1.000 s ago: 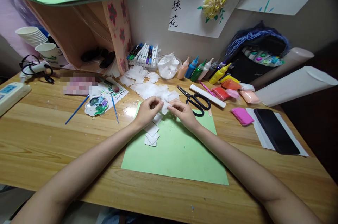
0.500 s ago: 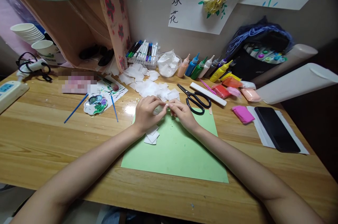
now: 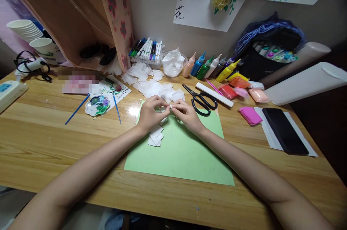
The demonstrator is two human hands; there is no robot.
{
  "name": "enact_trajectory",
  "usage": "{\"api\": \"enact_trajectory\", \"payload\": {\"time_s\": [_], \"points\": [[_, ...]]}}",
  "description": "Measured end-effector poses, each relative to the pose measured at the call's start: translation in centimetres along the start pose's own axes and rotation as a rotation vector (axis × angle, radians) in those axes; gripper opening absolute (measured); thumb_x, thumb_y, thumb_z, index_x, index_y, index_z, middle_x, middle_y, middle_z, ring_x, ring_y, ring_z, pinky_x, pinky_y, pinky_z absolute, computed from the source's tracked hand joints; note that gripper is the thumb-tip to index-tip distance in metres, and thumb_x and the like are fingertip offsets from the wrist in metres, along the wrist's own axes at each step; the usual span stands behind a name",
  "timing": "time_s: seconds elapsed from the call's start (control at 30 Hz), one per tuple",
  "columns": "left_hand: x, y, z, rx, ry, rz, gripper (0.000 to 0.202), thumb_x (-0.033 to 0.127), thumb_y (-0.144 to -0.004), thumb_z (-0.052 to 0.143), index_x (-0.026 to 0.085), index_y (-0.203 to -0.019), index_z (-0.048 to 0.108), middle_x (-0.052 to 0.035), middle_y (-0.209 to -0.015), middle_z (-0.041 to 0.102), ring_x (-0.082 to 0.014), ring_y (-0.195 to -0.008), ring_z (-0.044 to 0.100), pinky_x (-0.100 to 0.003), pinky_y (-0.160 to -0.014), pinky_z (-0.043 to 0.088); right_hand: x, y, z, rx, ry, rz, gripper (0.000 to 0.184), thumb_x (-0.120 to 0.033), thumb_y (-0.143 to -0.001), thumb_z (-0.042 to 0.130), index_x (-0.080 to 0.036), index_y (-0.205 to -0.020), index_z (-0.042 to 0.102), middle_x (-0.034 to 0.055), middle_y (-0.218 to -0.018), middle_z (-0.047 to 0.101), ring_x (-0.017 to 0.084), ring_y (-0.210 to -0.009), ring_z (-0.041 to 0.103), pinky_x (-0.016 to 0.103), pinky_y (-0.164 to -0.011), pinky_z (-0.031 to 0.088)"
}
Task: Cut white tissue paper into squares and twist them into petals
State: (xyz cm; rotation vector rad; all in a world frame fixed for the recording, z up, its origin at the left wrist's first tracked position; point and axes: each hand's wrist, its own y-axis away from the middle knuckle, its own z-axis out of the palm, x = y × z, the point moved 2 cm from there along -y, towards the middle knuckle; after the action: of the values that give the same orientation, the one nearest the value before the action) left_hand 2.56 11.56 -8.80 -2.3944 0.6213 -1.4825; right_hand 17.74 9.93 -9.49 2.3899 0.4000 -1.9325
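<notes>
My left hand (image 3: 151, 114) and my right hand (image 3: 186, 115) meet over the top part of a green paper sheet (image 3: 181, 157). Between their pinched fingertips is a small white piece of paper (image 3: 171, 107), mostly covered by the fingers. Both hands are closed on it. Below my left hand, several white paper squares (image 3: 155, 140) lie overlapping on the green sheet. Torn white tissue pieces (image 3: 154, 88) are heaped just beyond the hands. Black-handled scissors (image 3: 201, 100) rest to the right of my right hand, blades pointing away to the left.
Paint bottles (image 3: 204, 69), a marker set (image 3: 146, 53) and a clear bowl of white tissue (image 3: 173, 64) line the wall. A paint palette (image 3: 97, 105) and brushes (image 3: 116, 107) are at left. Clay packets (image 3: 251, 116) and a phone (image 3: 284, 130) lie right.
Both hands stay together at nearly the same spot; the fingertips have shifted slightly around the small white piece. The camera view has moved a little.
</notes>
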Motion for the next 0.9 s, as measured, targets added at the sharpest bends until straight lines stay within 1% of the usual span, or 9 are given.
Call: {"api": "enact_trajectory", "payload": {"time_s": [0.13,0.23,0.37,0.53,0.7,0.9], "points": [[-0.10,-0.06,0.05,-0.007,0.037,-0.028,0.006,0.021,-0.074,0.065,0.017,-0.070,0.067,-0.0018,-0.073,0.060,-0.0124,-0.068,0.056,-0.026,-0.063,0.046,0.05,0.00,0.04,0.010,-0.005,0.006,0.019,-0.031,-0.083,0.056,-0.020,-0.083,0.072,0.0040,-0.085,0.054,0.016,-0.082,0.051,0.029,-0.070,0.039],[-0.22,-0.10,0.12,-0.027,0.065,-0.054,0.007,0.021,-0.074,0.065,0.017,-0.068,0.066,-0.0016,-0.072,0.060,-0.0119,-0.067,0.056,-0.025,-0.062,0.045,0.17,0.00,0.03,0.022,-0.002,-0.001,0.019,-0.031,-0.083,0.057,-0.019,-0.077,0.071,0.0032,-0.082,0.053,0.015,-0.079,0.050,0.028,-0.069,0.038],[-0.32,-0.07,0.19,-0.039,0.072,-0.044,0.008,0.022,-0.074,0.066,0.016,-0.068,0.065,-0.0013,-0.071,0.059,-0.0113,-0.065,0.055,-0.024,-0.060,0.044,0.35,0.03,-0.06,0.041,0.013,-0.002,0.023,-0.032,-0.084,0.055,-0.018,-0.070,0.066,0.0025,-0.079,0.052,0.014,-0.075,0.049,0.028,-0.069,0.037],[-0.37,-0.05,0.25,-0.035,0.042,-0.033,0.009,0.022,-0.073,0.066,0.016,-0.066,0.063,-0.0006,-0.069,0.058,-0.0112,-0.064,0.054,-0.024,-0.059,0.042,0.32,0.06,-0.12,0.035,0.020,0.004,0.032,-0.031,-0.086,0.051,-0.017,-0.057,0.058,0.0021,-0.077,0.051,0.014,-0.074,0.049,0.029,-0.070,0.037],[-0.42,-0.09,0.32,-0.028,0.040,-0.049,0.010,0.017,-0.070,0.066,0.016,-0.062,0.059,0.0002,-0.068,0.056,-0.0106,-0.063,0.052,-0.023,-0.059,0.042,0.29,0.08,0.00,0.016,0.025,0.008,0.028,-0.030,-0.086,0.051,-0.017,-0.063,0.061,0.0025,-0.079,0.051,0.014,-0.074,0.049,0.029,-0.069,0.037],[-0.47,-0.06,0.32,-0.030,0.060,-0.044,0.008,0.016,-0.070,0.065,0.016,-0.063,0.061,0.0007,-0.068,0.056,-0.0101,-0.062,0.051,-0.023,-0.058,0.041,0.03,0.10,0.04,0.015,0.038,0.009,0.026,-0.029,-0.084,0.053,-0.016,-0.064,0.062,0.0021,-0.078,0.050,0.013,-0.073,0.048,0.028,-0.066,0.036]]}}
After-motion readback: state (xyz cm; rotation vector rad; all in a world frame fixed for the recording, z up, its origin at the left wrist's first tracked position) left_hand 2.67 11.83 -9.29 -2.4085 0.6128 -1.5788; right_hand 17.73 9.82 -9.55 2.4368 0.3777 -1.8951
